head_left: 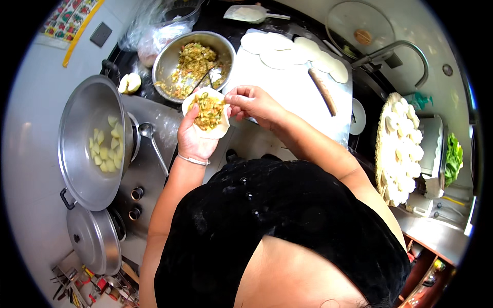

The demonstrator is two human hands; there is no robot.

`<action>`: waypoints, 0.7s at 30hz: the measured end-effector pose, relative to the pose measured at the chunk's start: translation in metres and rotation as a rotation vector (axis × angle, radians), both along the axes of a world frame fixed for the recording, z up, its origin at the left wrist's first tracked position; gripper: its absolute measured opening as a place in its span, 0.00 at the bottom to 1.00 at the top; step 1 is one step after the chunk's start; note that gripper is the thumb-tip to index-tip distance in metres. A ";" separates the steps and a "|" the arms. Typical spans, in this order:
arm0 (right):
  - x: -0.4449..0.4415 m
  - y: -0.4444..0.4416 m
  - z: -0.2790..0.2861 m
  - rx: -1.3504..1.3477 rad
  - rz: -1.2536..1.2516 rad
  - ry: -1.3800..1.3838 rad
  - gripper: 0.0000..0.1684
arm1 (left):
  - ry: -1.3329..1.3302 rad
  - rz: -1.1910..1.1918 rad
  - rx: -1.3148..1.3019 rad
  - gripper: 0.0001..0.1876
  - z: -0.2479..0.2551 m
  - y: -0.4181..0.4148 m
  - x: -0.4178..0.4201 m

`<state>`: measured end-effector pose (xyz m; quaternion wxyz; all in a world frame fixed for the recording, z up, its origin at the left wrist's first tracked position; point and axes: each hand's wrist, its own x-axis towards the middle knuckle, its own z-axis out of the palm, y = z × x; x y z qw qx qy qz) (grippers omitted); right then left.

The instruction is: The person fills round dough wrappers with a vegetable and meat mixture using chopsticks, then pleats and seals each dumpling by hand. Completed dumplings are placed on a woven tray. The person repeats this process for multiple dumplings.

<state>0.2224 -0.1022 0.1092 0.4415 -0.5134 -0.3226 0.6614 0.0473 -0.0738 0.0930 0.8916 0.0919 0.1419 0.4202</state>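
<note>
On my left hand [194, 136] lies a round dough wrapper [215, 133] topped with chopped vegetable filling [208, 111]; the thumb presses its left side. My right hand [254, 106] pinches the wrapper's upper right edge between thumb and fingers. Just beyond, a steel bowl [160, 63] holds more filling [196, 56] and a dark thin utensil. Flat dough rounds [277, 57] overlap along the far side of a floured white board [281, 92]. A wooden rolling pin [322, 91] lies on the board's right part.
At left stand a large metal wok [73, 154] with pale chunks, a ladle [154, 144] and a lidded pot [90, 240]. A woven tray [379, 154] of filled dumplings [402, 150] is at right, below a curved faucet [418, 46]. A flour scoop [246, 14] lies beyond the board.
</note>
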 end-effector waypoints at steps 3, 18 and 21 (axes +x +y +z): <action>0.013 -0.016 0.001 -0.001 0.033 0.024 0.12 | 0.032 -0.027 -0.022 0.26 0.004 -0.014 0.009; 0.113 -0.176 0.020 0.063 -0.258 -0.091 0.07 | 0.189 -0.460 0.005 0.19 0.014 -0.111 0.119; 0.127 -0.200 0.017 0.111 -0.289 -0.163 0.12 | 0.247 -0.558 0.051 0.19 0.014 -0.130 0.136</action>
